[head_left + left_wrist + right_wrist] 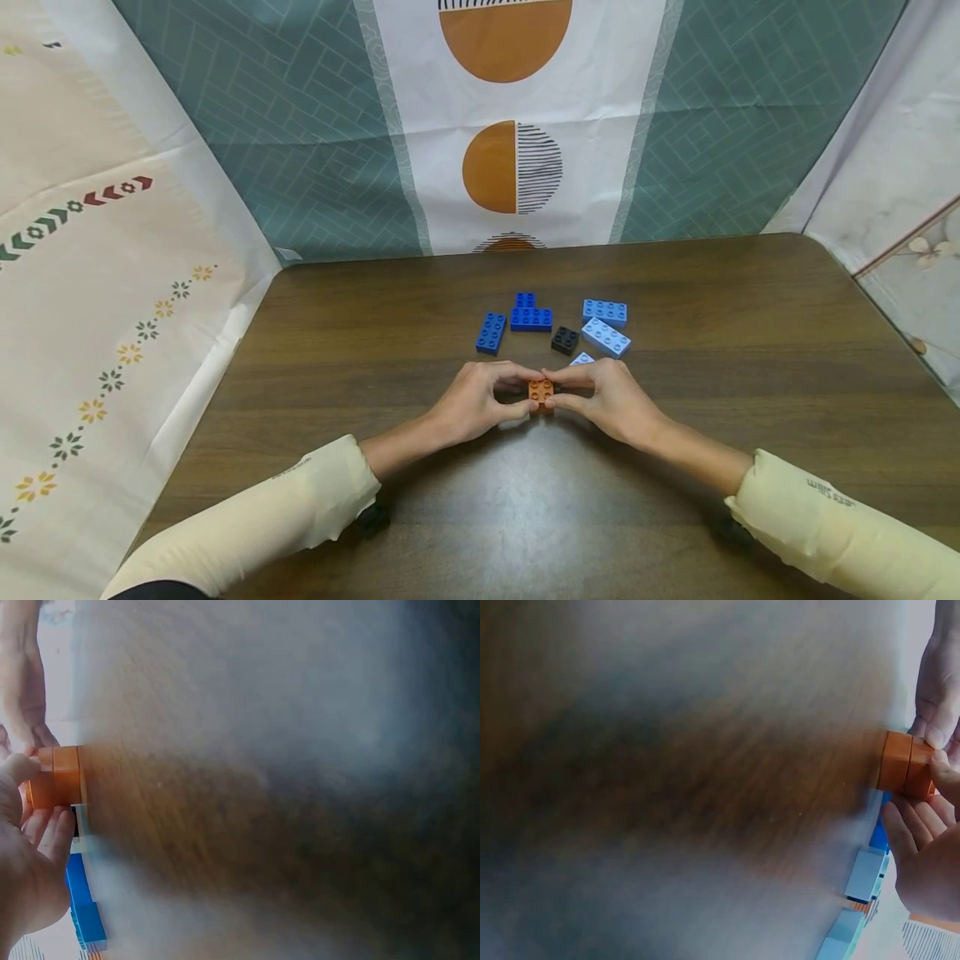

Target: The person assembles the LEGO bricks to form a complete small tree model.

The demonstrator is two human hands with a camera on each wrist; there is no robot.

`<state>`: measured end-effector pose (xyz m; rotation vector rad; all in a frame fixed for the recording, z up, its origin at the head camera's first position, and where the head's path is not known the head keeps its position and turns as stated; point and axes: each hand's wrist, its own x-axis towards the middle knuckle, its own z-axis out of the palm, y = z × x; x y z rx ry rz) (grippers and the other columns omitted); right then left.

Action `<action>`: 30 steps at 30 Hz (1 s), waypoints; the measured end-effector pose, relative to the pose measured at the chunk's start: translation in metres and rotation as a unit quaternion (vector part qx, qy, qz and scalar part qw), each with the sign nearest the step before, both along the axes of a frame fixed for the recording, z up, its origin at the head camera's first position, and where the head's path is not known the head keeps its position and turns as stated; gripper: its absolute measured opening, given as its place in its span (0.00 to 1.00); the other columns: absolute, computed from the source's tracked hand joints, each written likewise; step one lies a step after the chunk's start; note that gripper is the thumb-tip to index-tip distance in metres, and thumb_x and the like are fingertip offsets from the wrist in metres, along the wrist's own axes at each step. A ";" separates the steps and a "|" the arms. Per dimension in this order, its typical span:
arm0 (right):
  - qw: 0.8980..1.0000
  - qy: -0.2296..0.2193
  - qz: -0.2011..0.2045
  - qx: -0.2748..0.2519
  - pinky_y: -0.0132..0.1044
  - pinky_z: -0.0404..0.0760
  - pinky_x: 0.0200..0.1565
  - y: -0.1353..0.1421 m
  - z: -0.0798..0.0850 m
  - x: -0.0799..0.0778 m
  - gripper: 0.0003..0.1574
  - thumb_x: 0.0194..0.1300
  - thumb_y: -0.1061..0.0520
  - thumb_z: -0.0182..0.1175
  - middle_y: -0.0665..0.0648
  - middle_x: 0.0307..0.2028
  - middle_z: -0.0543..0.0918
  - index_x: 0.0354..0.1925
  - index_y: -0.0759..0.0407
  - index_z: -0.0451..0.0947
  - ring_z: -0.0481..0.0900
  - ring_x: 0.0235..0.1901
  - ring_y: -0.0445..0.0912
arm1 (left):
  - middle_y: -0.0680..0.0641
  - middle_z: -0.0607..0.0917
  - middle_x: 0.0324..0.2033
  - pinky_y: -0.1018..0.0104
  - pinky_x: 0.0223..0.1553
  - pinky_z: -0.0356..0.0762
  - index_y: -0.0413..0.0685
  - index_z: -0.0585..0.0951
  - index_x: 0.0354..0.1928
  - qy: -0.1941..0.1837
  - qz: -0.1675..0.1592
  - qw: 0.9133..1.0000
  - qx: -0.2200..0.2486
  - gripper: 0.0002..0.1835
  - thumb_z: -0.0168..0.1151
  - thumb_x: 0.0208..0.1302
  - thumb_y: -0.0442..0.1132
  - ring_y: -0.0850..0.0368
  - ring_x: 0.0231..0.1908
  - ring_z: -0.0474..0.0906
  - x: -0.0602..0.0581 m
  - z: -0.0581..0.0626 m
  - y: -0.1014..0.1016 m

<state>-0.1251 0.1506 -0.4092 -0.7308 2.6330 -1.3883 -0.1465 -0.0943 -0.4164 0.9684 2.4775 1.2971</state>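
Two orange toy building bricks [542, 392], one stacked on the other with a seam between, stand on the table in front of me. My left hand [474, 402] pinches the stack from the left with thumb and forefinger. From the right, my right hand [617, 402] pinches the same stack. Side by side in the wrist views, the upper orange brick and the lower one [67, 775] look flush. Just beyond the fingers lie a black brick [565, 340] and a light blue brick [582, 359], the latter partly hidden by the right hand.
Behind the hands lie a dark blue brick [491, 333], a blue long brick [531, 320] with a smaller blue one [525, 300] against it, and light blue bricks [606, 337]. The wooden table [360, 333] meets a patterned cloth [322, 167] at its far edge.
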 end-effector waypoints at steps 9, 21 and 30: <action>1.000 -0.025 -0.009 -0.008 0.40 0.88 0.51 0.000 -0.001 -0.001 0.22 0.65 0.62 0.76 0.59 0.49 0.91 0.57 0.65 0.88 0.90 0.50 0.51 | 0.48 0.89 0.55 0.69 0.55 0.84 0.44 0.86 0.60 -0.058 0.003 0.997 0.044 0.19 0.74 0.69 0.34 0.62 0.53 0.87 -0.001 -0.005 0.000; 0.998 -0.060 -0.008 -0.026 0.40 0.88 0.51 0.003 -0.003 -0.002 0.21 0.65 0.61 0.77 0.60 0.48 0.91 0.55 0.65 0.88 0.90 0.49 0.52 | 0.48 0.90 0.53 0.67 0.53 0.85 0.44 0.86 0.59 -0.074 0.008 0.995 0.063 0.18 0.75 0.68 0.33 0.63 0.52 0.87 0.000 -0.008 0.001; 0.996 -0.080 -0.009 -0.036 0.40 0.87 0.52 0.003 -0.003 -0.004 0.21 0.65 0.60 0.76 0.59 0.48 0.91 0.55 0.64 0.88 0.90 0.50 0.51 | 0.46 0.89 0.55 0.67 0.55 0.84 0.42 0.85 0.59 -0.095 0.026 0.993 0.071 0.18 0.73 0.69 0.32 0.58 0.55 0.87 0.005 -0.008 0.004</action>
